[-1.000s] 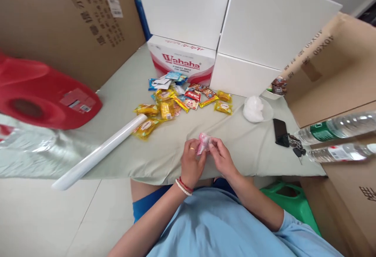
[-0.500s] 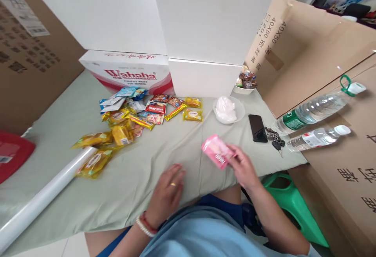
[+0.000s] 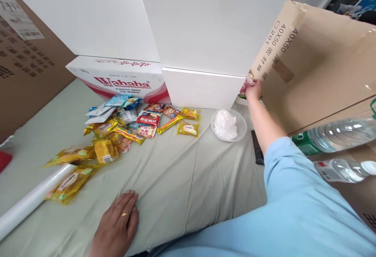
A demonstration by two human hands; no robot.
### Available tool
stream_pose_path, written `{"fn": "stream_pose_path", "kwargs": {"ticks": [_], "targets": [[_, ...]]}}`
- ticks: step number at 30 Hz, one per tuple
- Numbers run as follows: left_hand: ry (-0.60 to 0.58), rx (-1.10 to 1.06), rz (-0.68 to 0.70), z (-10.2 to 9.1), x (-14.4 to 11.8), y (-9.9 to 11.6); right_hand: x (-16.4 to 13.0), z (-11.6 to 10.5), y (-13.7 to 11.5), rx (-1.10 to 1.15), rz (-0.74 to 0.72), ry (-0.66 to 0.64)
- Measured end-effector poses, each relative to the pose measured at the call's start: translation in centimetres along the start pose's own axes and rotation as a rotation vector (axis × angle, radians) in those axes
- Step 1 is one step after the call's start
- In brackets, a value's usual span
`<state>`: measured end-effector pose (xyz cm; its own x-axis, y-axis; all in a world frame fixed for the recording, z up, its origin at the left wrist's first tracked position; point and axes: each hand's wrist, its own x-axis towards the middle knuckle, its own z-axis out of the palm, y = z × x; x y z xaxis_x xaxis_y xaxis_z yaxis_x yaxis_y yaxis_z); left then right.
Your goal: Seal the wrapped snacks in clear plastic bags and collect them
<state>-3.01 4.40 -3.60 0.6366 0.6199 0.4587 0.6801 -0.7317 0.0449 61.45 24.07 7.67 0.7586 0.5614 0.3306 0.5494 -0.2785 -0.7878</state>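
Note:
My right hand (image 3: 254,90) is stretched far out to the back right, closed on a pink packet (image 3: 248,81), only part of which shows. It is above a white bowl (image 3: 241,100) that my hand and the white panel partly hide. My left hand (image 3: 119,221) lies flat on the pale green cloth (image 3: 164,186), fingers extended and holding nothing. A clear round bowl (image 3: 243,125) with a white plastic bag (image 3: 225,124) in it stands just nearer than my right hand. Two yellow snack packets (image 3: 188,128) lie to its left.
Several wrapped snacks (image 3: 148,118) are heaped before a Wahaba-style red-and-white carton (image 3: 126,84). A white roll (image 3: 35,194) and yellow packets (image 3: 69,182) lie at left. My sleeve passes over a black phone (image 3: 257,147) and beside two water bottles (image 3: 337,133). Cardboard (image 3: 329,61) walls the right.
My right hand has carried the pink packet from mid-table to the bowl at the back right. My left hand has moved left and nearer me in the view. The view has shifted.

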Motion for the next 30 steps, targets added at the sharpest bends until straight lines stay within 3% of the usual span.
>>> {"fn": "stream_pose_path", "kwargs": {"ticks": [4, 8, 13, 16, 19, 24, 26, 30], "targets": [[-0.001, 0.013, -0.018, -0.1, -0.3, 0.0, 1.1, 2.3, -0.2, -0.255, 0.082, 0.048], [-0.005, 0.001, -0.04, 0.1, -0.4, 0.0, 0.5, 2.2, 0.2, -0.422, 0.026, 0.062], [0.012, -0.012, -0.049, 0.1, -0.3, 0.1, -0.9, -0.2, -1.0, -0.501, -0.047, 0.077], [0.027, -0.029, -0.061, 0.1, -0.3, 0.3, -3.3, -3.0, -2.2, -0.43, -0.211, 0.078], [0.048, -0.043, -0.074, 0.2, -0.3, 0.4, -6.8, -5.6, -2.5, -0.339, -0.374, -0.058], [0.068, -0.047, -0.101, 0.5, -0.5, 0.6, -12.4, -6.1, -1.5, -0.309, -0.425, -0.576], [0.08, -0.045, -0.109, 0.6, -0.5, 0.7, -13.9, -5.4, -1.2, -0.356, -0.37, -0.613], [0.081, -0.053, -0.134, 0.8, -0.6, 0.9, -15.2, -5.4, -1.7, -0.36, -0.304, -0.529]]}}
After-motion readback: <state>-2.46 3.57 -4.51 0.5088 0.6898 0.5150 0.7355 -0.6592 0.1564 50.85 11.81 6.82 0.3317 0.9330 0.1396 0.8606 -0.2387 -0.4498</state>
